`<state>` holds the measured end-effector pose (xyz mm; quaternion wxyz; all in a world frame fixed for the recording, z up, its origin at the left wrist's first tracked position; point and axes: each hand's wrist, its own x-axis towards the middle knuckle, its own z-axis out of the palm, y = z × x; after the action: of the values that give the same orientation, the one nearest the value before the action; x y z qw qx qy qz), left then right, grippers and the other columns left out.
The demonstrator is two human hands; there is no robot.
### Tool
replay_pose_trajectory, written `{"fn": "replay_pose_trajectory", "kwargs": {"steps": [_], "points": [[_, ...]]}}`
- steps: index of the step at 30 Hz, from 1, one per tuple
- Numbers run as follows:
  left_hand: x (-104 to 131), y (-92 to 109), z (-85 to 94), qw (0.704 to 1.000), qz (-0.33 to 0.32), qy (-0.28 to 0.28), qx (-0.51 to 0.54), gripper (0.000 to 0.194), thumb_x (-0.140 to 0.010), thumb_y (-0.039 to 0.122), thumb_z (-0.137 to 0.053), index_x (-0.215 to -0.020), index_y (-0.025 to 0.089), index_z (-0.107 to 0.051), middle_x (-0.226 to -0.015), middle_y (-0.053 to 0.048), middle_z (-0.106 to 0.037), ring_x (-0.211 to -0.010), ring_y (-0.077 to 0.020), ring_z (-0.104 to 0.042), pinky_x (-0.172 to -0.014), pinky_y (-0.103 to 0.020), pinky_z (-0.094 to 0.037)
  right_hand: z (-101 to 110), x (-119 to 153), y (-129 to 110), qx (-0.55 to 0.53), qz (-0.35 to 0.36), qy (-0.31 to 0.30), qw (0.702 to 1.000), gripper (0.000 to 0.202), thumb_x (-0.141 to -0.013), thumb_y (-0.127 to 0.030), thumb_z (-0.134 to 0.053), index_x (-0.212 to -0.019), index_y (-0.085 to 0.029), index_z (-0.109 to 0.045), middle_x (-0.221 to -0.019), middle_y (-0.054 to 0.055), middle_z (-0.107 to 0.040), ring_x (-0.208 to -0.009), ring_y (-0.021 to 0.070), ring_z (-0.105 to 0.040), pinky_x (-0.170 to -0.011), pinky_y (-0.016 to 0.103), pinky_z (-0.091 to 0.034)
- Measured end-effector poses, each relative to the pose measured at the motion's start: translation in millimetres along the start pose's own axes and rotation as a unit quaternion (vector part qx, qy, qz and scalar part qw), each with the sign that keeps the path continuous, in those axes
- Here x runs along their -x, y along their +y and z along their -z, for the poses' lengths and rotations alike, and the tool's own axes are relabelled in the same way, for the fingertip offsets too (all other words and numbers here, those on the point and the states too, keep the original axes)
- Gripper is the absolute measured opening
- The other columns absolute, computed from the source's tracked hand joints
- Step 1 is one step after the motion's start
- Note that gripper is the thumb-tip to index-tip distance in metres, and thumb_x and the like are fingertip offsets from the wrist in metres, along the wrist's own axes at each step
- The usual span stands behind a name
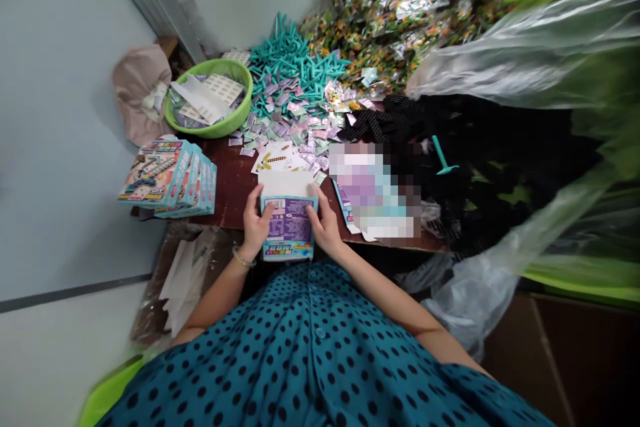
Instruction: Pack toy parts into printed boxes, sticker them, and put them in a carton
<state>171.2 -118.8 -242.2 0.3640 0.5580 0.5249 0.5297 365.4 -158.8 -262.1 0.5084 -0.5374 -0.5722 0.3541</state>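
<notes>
Between my hands, close to my body at the table's front edge, is a small purple and blue printed carton [289,227] with a pale flap standing up at its far end. My left hand [257,221] grips its left side, thumb on the printed face. On the opposite side my right hand [324,221] holds the carton the same way. Just beyond it lie white cards [274,157] printed with a pixelated pickaxe. To the left, several filled boxes [173,177] lean in a stacked row. Flat cartons [344,203] lie at the right, partly blurred out.
A green basket [249,97] holds sheets and packets. Behind are a heap of teal plastic pieces [293,57], scattered small sachets [300,127] and a pile of shiny colourful packets [370,20]. One teal pickaxe [442,159] lies on black material at right, near clear plastic sheeting [500,47].
</notes>
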Motion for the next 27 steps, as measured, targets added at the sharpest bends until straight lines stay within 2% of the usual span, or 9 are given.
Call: {"fn": "replay_pose_trajectory", "kwargs": {"steps": [3,6,9,11,13,16,19,24,27], "points": [[22.9,-6.7,0.1,0.999,0.026,0.017,-0.014,0.050,-0.092,0.058,-0.065,-0.127,0.022,-0.065,-0.132,-0.010,-0.067,-0.123,-0.0239,-0.063,-0.109,-0.035,-0.046,4.8,-7.5,-0.6,0.000,-0.017,-0.023,1.000,0.045,-0.104,-0.054,-0.041,-0.127,-0.022,-0.061,-0.122,0.010,-0.071,-0.111,0.0257,-0.068,-0.097,0.039,-0.054],[33.6,-10.1,-0.8,0.996,0.075,0.048,0.004,0.043,-0.096,0.061,-0.055,-0.100,0.021,-0.070,-0.101,-0.006,-0.072,-0.099,-0.0204,-0.068,-0.093,-0.031,-0.052,12.2,-19.7,0.0,0.013,-0.033,-0.106,0.994,0.046,-0.104,-0.057,-0.036,-0.095,-0.021,-0.064,-0.087,0.004,-0.069,-0.078,0.0210,-0.064,-0.078,0.035,-0.054],[23.5,-8.6,-1.3,0.980,0.149,0.077,0.111,0.032,-0.088,0.048,-0.067,-0.107,0.023,-0.067,-0.097,-0.002,-0.073,-0.088,-0.0175,-0.069,-0.084,-0.029,-0.054,20.6,-42.6,1.2,0.011,-0.012,-0.220,0.975,0.050,-0.105,-0.054,-0.034,-0.090,-0.020,-0.067,-0.088,0.005,-0.069,-0.084,0.0217,-0.066,-0.085,0.037,-0.055],[9.2,-7.3,-0.6,0.953,0.227,0.018,0.202,0.044,-0.079,0.036,-0.070,-0.121,0.024,-0.063,-0.101,-0.002,-0.075,-0.089,-0.0197,-0.071,-0.087,-0.034,-0.056,22.8,-64.1,1.7,0.020,0.016,-0.246,0.969,0.039,-0.102,-0.049,-0.046,-0.109,-0.020,-0.071,-0.109,0.007,-0.073,-0.107,0.0242,-0.066,-0.100,0.041,-0.051],[-4.8,-7.2,1.5,0.910,0.313,-0.087,0.258,0.047,-0.073,0.031,-0.067,-0.118,0.019,-0.067,-0.095,-0.005,-0.077,-0.087,-0.0249,-0.073,-0.091,-0.042,-0.056,20.3,-84.7,1.0,0.065,0.037,-0.244,0.967,0.037,-0.094,-0.040,-0.062,-0.124,-0.020,-0.070,-0.122,0.009,-0.072,-0.119,0.0256,-0.064,-0.107,0.042,-0.047],[-15.0,-9.2,5.5,0.862,0.385,-0.151,0.294,0.042,-0.069,0.025,-0.066,-0.109,0.013,-0.071,-0.094,-0.010,-0.078,-0.086,-0.0276,-0.074,-0.092,-0.045,-0.056,12.4,-98.1,-3.1,0.158,0.076,-0.278,0.944,0.026,-0.091,-0.029,-0.067,-0.112,-0.019,-0.078,-0.108,0.009,-0.078,-0.104,0.0260,-0.071,-0.100,0.041,-0.051],[-9.4,-11.1,6.3,0.864,0.381,-0.106,0.313,0.044,-0.070,0.021,-0.065,-0.114,0.014,-0.070,-0.101,-0.008,-0.079,-0.088,-0.0226,-0.074,-0.090,-0.038,-0.056,9.2,-87.2,-8.3,0.126,0.114,-0.309,0.936,0.032,-0.100,-0.036,-0.055,-0.110,-0.020,-0.080,-0.114,0.008,-0.079,-0.108,0.0250,-0.073,-0.099,0.038,-0.052],[8.7,-10.7,-4.1,0.893,0.328,-0.084,0.296,0.042,-0.073,0.020,-0.065,-0.115,0.016,-0.072,-0.109,-0.006,-0.078,-0.097,-0.0219,-0.073,-0.093,-0.034,-0.054,18.7,-74.6,-11.6,0.026,-0.022,-0.336,0.941,0.037,-0.098,-0.040,-0.058,-0.122,-0.019,-0.078,-0.119,0.006,-0.078,-0.106,0.0231,-0.074,-0.092,0.033,-0.057],[15.1,-12.7,-10.8,0.905,0.305,-0.078,0.286,0.047,-0.077,0.023,-0.064,-0.123,0.019,-0.069,-0.111,-0.005,-0.077,-0.101,-0.0220,-0.072,-0.094,-0.034,-0.053,22.1,-79.5,-9.9,0.038,-0.013,-0.348,0.937,0.032,-0.094,-0.032,-0.064,-0.121,-0.020,-0.078,-0.120,0.004,-0.078,-0.106,0.0235,-0.074,-0.097,0.034,-0.057]]}}
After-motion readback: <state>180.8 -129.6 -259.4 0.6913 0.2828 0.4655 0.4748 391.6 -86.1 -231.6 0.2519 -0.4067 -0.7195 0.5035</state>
